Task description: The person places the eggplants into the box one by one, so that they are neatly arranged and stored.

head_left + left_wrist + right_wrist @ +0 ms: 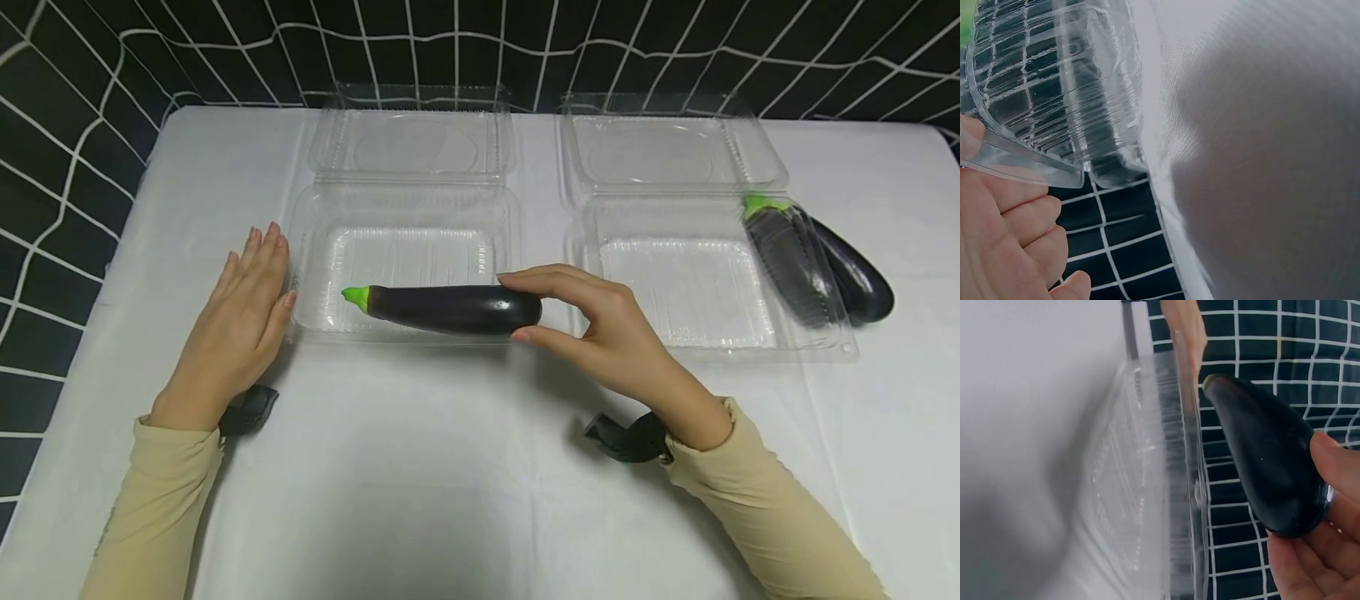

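My right hand (600,325) grips a dark purple eggplant (450,308) by its rounded end, thumb on one side and fingers on the other. The eggplant lies level above the left clear plastic clamshell container (405,204), its green stem pointing left. In the right wrist view the same eggplant (1266,456) is held over the container's rim (1191,475). At the left container's left edge, my left hand (240,317) has its fingers extended, with the thumb right at the rim. The left wrist view shows those fingers (1029,225) beside the clear plastic wall (1054,94).
A second clear clamshell container (682,292) stands to the right, lid folded back. Another eggplant (855,275) with a green top lies at its right side, partly seen through the plastic. A white cloth (375,483) covers the table. Dark grid-patterned fabric (525,50) hangs behind.
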{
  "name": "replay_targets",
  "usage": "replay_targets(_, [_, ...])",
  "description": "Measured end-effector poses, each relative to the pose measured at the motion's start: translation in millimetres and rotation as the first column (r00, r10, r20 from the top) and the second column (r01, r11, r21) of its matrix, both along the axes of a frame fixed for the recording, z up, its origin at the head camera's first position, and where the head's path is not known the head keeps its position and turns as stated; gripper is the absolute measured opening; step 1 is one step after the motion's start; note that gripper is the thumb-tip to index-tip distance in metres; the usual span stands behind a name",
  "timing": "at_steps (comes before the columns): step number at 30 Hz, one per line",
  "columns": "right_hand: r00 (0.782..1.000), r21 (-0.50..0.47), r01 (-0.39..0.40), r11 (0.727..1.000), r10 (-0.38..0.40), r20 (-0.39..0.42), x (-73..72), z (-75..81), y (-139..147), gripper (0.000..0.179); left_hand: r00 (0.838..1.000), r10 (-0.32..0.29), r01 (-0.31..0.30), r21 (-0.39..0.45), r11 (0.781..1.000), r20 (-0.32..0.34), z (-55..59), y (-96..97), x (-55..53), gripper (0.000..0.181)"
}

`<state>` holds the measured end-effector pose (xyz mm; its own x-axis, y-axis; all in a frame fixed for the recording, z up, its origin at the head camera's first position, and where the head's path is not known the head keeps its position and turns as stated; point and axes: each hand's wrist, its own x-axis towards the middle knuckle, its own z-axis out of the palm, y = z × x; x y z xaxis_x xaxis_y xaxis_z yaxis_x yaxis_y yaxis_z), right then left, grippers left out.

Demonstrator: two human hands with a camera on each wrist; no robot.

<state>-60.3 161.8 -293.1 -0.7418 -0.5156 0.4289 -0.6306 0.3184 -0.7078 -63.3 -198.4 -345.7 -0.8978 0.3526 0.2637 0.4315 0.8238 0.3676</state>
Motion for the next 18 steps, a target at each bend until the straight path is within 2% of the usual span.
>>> replay_targets(9, [0.999, 0.05, 0.014, 0.999, -0.013, -0.04, -2.2, -5.0, -17, 0.048, 1.0, 0.0, 0.0, -0.002, 1.0, 0.006, 0.2, 0.3, -0.5, 0.057])
replay_targets(18, [1.0, 0.103, 0.028, 0.994, -0.028, 0.003, -5.9, -7.5, -32, 0.045, 1.0, -0.004, 0.004, 0.003, 1.0, 0.013, 0.0, -1.0, -0.2, 0.057])
